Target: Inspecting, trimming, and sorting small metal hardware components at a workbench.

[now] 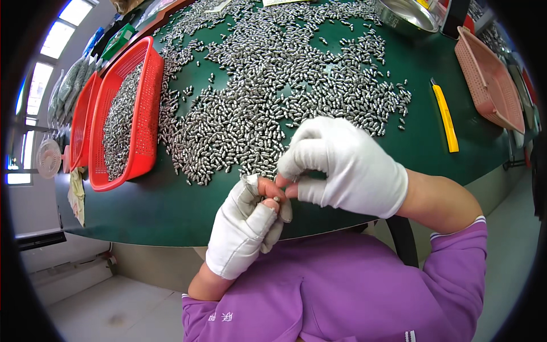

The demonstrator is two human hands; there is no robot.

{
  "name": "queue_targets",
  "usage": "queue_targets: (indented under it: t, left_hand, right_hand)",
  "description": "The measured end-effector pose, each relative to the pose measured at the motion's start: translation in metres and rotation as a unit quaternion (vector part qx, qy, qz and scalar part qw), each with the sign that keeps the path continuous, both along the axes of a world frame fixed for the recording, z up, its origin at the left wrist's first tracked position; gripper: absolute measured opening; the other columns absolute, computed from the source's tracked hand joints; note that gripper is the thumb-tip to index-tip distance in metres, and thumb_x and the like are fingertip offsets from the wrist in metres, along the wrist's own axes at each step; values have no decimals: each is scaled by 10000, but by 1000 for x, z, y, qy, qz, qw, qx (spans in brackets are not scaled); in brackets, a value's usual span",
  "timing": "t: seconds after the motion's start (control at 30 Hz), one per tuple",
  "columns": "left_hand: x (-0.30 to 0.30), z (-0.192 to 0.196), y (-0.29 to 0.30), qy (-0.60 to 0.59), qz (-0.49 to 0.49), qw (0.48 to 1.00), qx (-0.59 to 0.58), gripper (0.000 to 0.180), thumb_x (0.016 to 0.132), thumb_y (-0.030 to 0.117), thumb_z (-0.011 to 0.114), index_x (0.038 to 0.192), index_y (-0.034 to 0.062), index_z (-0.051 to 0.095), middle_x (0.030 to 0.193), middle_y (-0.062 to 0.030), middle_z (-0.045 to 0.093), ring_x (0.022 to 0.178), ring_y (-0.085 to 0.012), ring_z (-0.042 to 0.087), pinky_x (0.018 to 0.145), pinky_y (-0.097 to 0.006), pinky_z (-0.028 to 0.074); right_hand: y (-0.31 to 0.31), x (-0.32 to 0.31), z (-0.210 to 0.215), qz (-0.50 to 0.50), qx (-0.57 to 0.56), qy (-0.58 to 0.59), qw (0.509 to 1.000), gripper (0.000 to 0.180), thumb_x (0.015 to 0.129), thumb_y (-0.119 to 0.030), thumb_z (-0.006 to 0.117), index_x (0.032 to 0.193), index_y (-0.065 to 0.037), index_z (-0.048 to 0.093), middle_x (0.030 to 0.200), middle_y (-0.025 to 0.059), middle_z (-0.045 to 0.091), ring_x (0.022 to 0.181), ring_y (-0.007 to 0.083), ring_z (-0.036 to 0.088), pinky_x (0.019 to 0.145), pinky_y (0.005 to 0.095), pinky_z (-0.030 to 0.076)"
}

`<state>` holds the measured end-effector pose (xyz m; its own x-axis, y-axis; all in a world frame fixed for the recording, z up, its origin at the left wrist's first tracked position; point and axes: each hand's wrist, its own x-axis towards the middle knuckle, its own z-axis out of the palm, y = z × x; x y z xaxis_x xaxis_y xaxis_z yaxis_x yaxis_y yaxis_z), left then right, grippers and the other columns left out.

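Note:
My left hand [238, 228], in a white glove with bare thumb and fingertip, is closed on a small silver metal part [276, 199] that pokes out between thumb and forefinger. Over it, my right hand [353, 165] is bent inward in a white glove, its bare thumb and forefinger tips brought together right beside the left fingertips. Whether those tips hold anything is too small to make out. Just beyond both hands spreads a wide layer of small bullet-shaped silver metal parts [250, 125] on the green table [188, 214].
A red plastic basket [149, 114] heaped with the same parts stands at the left, a second red basket [84, 122] behind it. On the right lie a yellow utility knife [445, 119] and a pink basket [490, 85]. A steel bowl [407, 17] sits at the back right.

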<state>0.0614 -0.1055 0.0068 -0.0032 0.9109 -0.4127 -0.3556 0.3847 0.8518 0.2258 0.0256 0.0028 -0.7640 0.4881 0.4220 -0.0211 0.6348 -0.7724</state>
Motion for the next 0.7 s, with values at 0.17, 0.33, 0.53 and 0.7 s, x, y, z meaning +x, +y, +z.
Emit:
queue_targets:
  t: [0.17,0.33,0.53,0.7]
  left_hand:
    - [-4,-8,-3,-43,12,998,51,182,964,197,566,1067,66,492,867,-69,584,478,-36,363,421,-172,264]
    - [-6,-8,-2,-71,12,995,66,280,933,248,621,1098,65,487,890,-68,575,501,-33,355,437,-169,253]
    - [-5,-4,-1,-60,1,997,56,269,938,255,621,1085,75,484,877,-58,568,505,-34,355,442,-169,257]
    - [-5,-4,-2,-42,-7,999,34,240,951,246,609,1060,74,482,855,-50,564,490,-42,356,436,-175,267]
  right_hand:
    - [10,6,-1,-79,138,-54,986,164,660,-90,767,802,-117,690,759,46,601,715,256,595,607,373,482]
    - [1,3,-8,-85,256,-151,951,102,743,-200,650,693,-126,600,737,63,537,705,248,592,602,370,496]
    - [-3,3,-8,-85,272,-185,941,101,747,-185,623,685,-112,588,728,61,542,707,241,594,595,360,486]
    - [-4,5,-4,-68,246,-221,941,95,717,-167,715,791,-142,662,771,33,592,751,241,600,613,372,500]
